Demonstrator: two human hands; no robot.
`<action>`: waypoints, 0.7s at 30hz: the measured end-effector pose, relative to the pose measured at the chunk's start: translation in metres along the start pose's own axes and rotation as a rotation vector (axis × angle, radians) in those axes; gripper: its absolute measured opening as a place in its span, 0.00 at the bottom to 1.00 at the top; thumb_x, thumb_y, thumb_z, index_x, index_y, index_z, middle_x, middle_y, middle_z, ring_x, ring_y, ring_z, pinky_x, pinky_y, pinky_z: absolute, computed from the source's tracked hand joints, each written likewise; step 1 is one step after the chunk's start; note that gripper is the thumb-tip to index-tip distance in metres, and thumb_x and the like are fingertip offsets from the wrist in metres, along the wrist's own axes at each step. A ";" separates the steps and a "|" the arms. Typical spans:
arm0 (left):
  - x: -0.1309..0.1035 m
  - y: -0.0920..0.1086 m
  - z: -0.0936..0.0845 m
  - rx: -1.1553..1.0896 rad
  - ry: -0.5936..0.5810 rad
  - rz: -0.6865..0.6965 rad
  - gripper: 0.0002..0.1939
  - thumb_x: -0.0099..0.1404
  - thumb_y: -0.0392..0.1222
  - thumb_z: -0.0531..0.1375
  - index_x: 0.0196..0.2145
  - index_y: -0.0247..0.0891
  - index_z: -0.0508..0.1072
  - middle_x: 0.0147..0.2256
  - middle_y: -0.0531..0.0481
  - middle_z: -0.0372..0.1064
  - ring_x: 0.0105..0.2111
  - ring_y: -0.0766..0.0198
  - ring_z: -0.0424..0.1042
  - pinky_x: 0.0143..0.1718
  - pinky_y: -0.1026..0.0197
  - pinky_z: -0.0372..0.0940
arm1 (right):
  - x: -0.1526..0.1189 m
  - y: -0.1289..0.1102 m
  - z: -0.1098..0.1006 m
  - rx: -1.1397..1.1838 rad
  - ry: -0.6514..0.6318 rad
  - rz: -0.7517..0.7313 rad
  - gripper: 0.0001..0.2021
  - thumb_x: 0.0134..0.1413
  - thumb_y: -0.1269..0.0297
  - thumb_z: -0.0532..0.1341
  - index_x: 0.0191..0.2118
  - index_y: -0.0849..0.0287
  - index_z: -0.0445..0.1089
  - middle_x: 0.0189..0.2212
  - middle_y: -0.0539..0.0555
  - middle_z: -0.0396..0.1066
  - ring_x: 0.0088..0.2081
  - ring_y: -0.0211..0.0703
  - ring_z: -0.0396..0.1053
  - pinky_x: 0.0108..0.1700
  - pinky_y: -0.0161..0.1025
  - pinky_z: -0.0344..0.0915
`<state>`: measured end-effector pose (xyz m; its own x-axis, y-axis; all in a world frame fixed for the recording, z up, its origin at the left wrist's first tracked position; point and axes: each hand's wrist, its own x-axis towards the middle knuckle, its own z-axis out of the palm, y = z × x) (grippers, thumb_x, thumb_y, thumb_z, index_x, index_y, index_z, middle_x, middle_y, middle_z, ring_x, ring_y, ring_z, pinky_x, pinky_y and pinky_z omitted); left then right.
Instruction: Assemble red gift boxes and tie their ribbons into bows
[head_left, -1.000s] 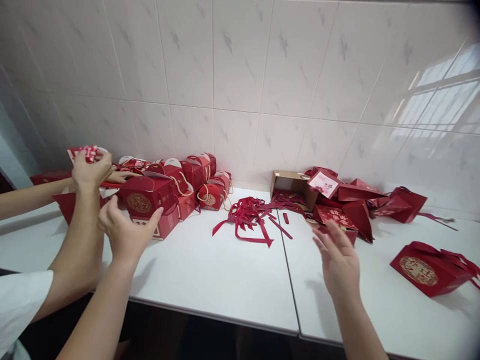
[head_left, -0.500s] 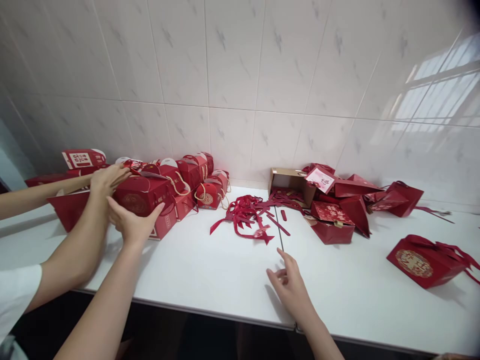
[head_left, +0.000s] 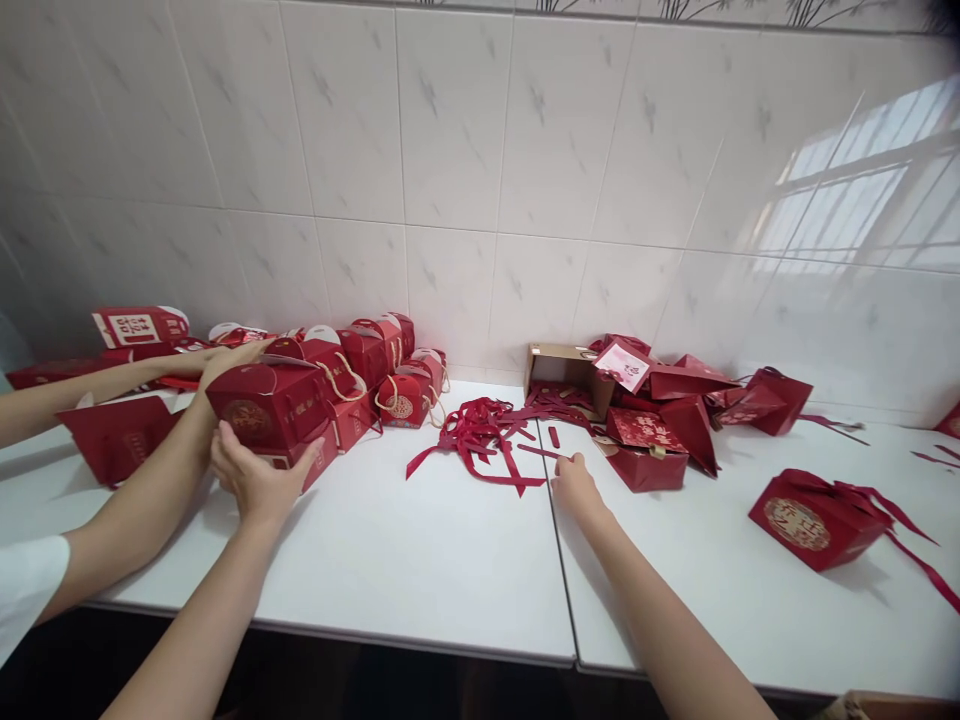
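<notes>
My left hand (head_left: 262,478) is spread against the front of two stacked red gift boxes, thumb and fingers apart. The dark red upper gift box (head_left: 300,400) has a gold emblem; the lower gift box (head_left: 322,462) is partly hidden by my hand. My right hand (head_left: 576,488) is closed at the table's seam, fingertips pinching the end of a dark red ribbon strip (head_left: 538,450). Beside it lies a tangled heap of red ribbons (head_left: 480,430). A short red strip (head_left: 554,437) lies just beyond my right fingers.
A co-worker's arms (head_left: 150,500) reach in from the left behind the stack. More red boxes with rope handles (head_left: 405,398) stand near the wall. An open cardboard box (head_left: 566,355), folded red bags (head_left: 645,450) and a ribbon-tied gift box (head_left: 817,520) are on the right.
My right hand has reached forward and closed on a ribbon strip. My left hand has shifted slightly lower on the stacked boxes. The view has tilted up a little.
</notes>
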<state>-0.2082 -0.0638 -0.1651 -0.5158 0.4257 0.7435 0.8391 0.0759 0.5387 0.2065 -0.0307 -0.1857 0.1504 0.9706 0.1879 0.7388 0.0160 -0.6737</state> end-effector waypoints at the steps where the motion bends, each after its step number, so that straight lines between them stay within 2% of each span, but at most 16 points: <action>1: 0.000 -0.001 0.001 0.007 0.010 0.017 0.60 0.50 0.53 0.68 0.64 0.25 0.34 0.64 0.25 0.36 0.64 0.36 0.39 0.62 0.38 0.41 | -0.006 0.003 -0.002 0.022 0.022 -0.009 0.14 0.60 0.61 0.59 0.50 0.60 0.66 0.48 0.55 0.68 0.45 0.45 0.70 0.45 0.46 0.69; 4: 0.002 -0.005 0.005 0.012 0.019 0.049 0.59 0.51 0.53 0.67 0.63 0.23 0.35 0.63 0.25 0.36 0.64 0.38 0.39 0.63 0.40 0.40 | -0.017 0.013 -0.006 0.096 0.089 0.004 0.16 0.60 0.59 0.60 0.51 0.61 0.66 0.49 0.56 0.67 0.46 0.46 0.69 0.45 0.47 0.69; 7: 0.003 -0.009 0.009 0.010 0.027 0.036 0.59 0.49 0.53 0.68 0.63 0.23 0.36 0.63 0.25 0.37 0.64 0.38 0.40 0.62 0.41 0.40 | -0.011 0.023 -0.012 0.202 0.129 0.046 0.12 0.61 0.59 0.58 0.47 0.58 0.68 0.45 0.55 0.69 0.41 0.42 0.70 0.41 0.43 0.70; 9: 0.003 -0.011 0.010 0.016 0.033 0.049 0.59 0.49 0.53 0.68 0.63 0.24 0.36 0.63 0.25 0.37 0.64 0.38 0.40 0.62 0.40 0.41 | -0.001 0.030 -0.026 0.297 0.178 0.061 0.12 0.60 0.55 0.57 0.43 0.57 0.70 0.39 0.56 0.72 0.35 0.41 0.71 0.36 0.42 0.71; 11: 0.003 -0.011 0.011 0.022 0.031 0.061 0.59 0.49 0.52 0.69 0.63 0.26 0.36 0.63 0.25 0.37 0.64 0.38 0.40 0.62 0.39 0.41 | 0.008 0.036 -0.050 0.399 0.275 0.062 0.20 0.57 0.47 0.57 0.45 0.58 0.70 0.34 0.57 0.72 0.31 0.46 0.72 0.34 0.45 0.72; 12: 0.002 -0.010 0.010 0.023 0.029 0.061 0.59 0.49 0.52 0.69 0.63 0.26 0.36 0.63 0.25 0.37 0.64 0.38 0.40 0.61 0.39 0.41 | 0.012 0.039 -0.063 0.451 0.336 0.060 0.27 0.55 0.43 0.56 0.51 0.60 0.67 0.36 0.58 0.71 0.33 0.48 0.73 0.35 0.47 0.72; 14: 0.001 -0.007 0.008 0.026 0.015 0.056 0.58 0.49 0.52 0.68 0.63 0.25 0.36 0.63 0.25 0.37 0.64 0.38 0.39 0.62 0.39 0.41 | 0.016 0.043 -0.087 0.555 0.486 0.065 0.36 0.58 0.39 0.47 0.64 0.58 0.46 0.48 0.61 0.65 0.42 0.47 0.72 0.38 0.46 0.73; 15: 0.001 -0.006 0.007 0.027 0.006 0.052 0.58 0.50 0.52 0.68 0.63 0.24 0.36 0.63 0.25 0.37 0.64 0.39 0.39 0.62 0.40 0.41 | 0.016 0.045 -0.094 0.630 0.527 0.064 0.40 0.56 0.38 0.49 0.66 0.55 0.38 0.54 0.62 0.59 0.45 0.45 0.72 0.39 0.45 0.74; 17: 0.000 -0.003 0.004 0.024 -0.011 0.043 0.57 0.51 0.52 0.67 0.63 0.22 0.36 0.63 0.25 0.36 0.64 0.40 0.39 0.62 0.42 0.40 | 0.014 0.046 -0.096 0.710 0.493 0.072 0.47 0.50 0.38 0.56 0.66 0.52 0.29 0.60 0.63 0.50 0.45 0.42 0.71 0.39 0.41 0.74; 18: 0.000 -0.003 0.003 0.023 -0.015 0.039 0.57 0.52 0.52 0.67 0.63 0.22 0.36 0.63 0.25 0.36 0.64 0.40 0.39 0.63 0.43 0.40 | 0.011 0.046 -0.091 0.704 0.433 0.076 0.50 0.47 0.40 0.60 0.67 0.52 0.30 0.61 0.63 0.49 0.44 0.42 0.71 0.38 0.39 0.75; 21: 0.000 -0.004 0.003 0.028 -0.013 0.026 0.57 0.52 0.53 0.66 0.63 0.20 0.37 0.62 0.25 0.36 0.64 0.40 0.39 0.63 0.45 0.39 | -0.003 0.047 -0.061 0.563 0.217 0.071 0.47 0.40 0.45 0.66 0.64 0.58 0.48 0.56 0.64 0.59 0.35 0.43 0.72 0.32 0.40 0.74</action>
<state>-0.2105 -0.0612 -0.1688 -0.4914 0.4399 0.7517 0.8569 0.0898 0.5076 0.2807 -0.0475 -0.1739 0.3612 0.9036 0.2302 0.2695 0.1352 -0.9535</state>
